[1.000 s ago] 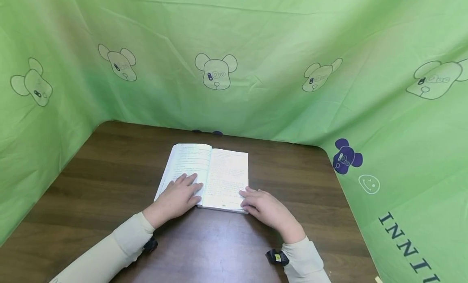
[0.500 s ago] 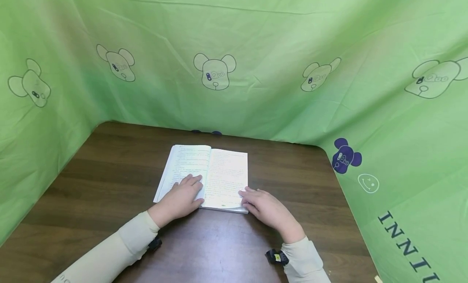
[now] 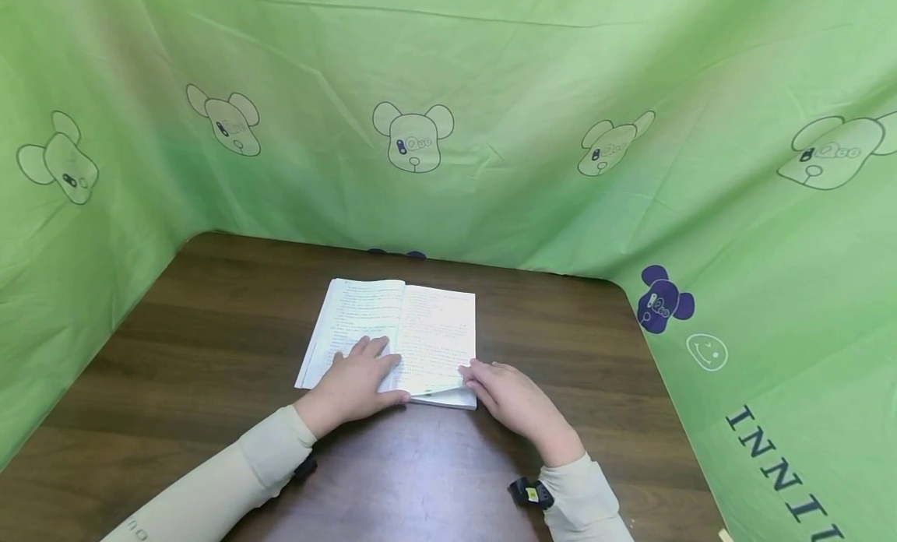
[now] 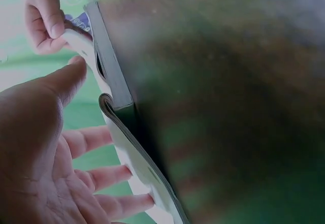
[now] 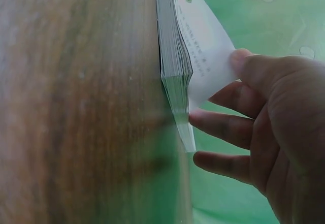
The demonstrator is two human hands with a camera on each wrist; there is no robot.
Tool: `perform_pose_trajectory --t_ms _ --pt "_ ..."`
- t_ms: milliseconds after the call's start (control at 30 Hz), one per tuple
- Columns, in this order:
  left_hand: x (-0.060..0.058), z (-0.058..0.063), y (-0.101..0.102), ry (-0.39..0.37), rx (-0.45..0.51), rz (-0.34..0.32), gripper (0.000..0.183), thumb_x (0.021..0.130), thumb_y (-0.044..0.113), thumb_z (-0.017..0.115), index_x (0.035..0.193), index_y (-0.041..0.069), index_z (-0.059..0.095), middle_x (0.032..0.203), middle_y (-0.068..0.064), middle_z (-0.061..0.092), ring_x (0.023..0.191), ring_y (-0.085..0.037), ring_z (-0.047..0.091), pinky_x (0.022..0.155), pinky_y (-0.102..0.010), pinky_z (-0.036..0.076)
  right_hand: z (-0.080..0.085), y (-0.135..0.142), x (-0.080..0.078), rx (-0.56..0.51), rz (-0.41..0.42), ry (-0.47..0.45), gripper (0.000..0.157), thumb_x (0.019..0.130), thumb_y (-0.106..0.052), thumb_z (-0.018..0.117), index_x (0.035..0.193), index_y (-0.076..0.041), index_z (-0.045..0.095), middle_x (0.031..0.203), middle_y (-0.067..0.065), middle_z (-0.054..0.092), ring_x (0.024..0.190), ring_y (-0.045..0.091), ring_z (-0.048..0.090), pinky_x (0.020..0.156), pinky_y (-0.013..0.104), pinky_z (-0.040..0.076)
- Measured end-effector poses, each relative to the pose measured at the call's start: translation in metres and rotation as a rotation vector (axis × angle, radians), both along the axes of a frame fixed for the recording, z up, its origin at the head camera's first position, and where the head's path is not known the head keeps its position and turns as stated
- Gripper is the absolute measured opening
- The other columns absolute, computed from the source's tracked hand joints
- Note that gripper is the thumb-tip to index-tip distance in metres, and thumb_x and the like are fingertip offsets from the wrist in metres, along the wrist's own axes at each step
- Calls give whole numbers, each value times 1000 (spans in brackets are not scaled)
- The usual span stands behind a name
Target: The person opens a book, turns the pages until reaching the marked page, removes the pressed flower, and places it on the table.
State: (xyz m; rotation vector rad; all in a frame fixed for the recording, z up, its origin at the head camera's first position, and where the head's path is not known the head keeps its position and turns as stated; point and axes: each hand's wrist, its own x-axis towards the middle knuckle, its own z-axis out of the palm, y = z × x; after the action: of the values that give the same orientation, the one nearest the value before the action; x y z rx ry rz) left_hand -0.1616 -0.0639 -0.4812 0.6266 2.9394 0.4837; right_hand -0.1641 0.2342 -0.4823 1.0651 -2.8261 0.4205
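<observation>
An open book (image 3: pixel 434 324) with printed white pages lies on the brown wooden table (image 3: pixel 561 332). My left hand (image 3: pixel 357 386) is spread over the lower part of its left page, fingers extended and thumb reaching across the spine to the right page's bottom edge. At the lower right corner, my right hand (image 3: pixel 508 394) pinches a page (image 5: pixel 208 51) between thumb and index finger. That page's corner is lifted off the thick stack of pages (image 5: pixel 175 76) beneath, as the right wrist view shows. The other right fingers rest near the stack's edge.
A green cloth (image 3: pixel 413 51) printed with bear heads hangs around the back and sides of the table. Each wrist wears a black camera strap, the right one (image 3: pixel 530 493) plainly visible.
My left hand has slid right, its thumb now across the spine. The right page's lower corner has risen in my right fingers, baring the pages below it.
</observation>
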Motion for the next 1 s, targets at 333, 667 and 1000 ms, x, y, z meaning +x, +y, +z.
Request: perform_pose_trajectory --t_ms 333,667,1000 --pt "2 -1 9 113 -67 13 66 86 69 68 124 15 71 141 -17 55 133 -48 49 81 -71 51 -4 -1 -2 -29 -4 170 15 100 -19 68 113 -16 66 105 -5 76 95 13 74 93 37 55" --pt "-1 -3 10 126 -87 17 55 92 64 65 121 18 73 135 -14 57 127 -43 53 75 -65 54 -2 -3 -1 -65 3 229 16 96 -16 72 111 -16 67 106 -2 77 101 15 74 100 45 53" --pt "-3 -3 6 83 -38 18 50 99 56 59 125 16 71 145 -18 53 137 -49 47 85 -71 50 4 1 -4 -220 -62 335 24 93 -15 74 116 -12 72 109 2 77 101 21 74 90 45 56"
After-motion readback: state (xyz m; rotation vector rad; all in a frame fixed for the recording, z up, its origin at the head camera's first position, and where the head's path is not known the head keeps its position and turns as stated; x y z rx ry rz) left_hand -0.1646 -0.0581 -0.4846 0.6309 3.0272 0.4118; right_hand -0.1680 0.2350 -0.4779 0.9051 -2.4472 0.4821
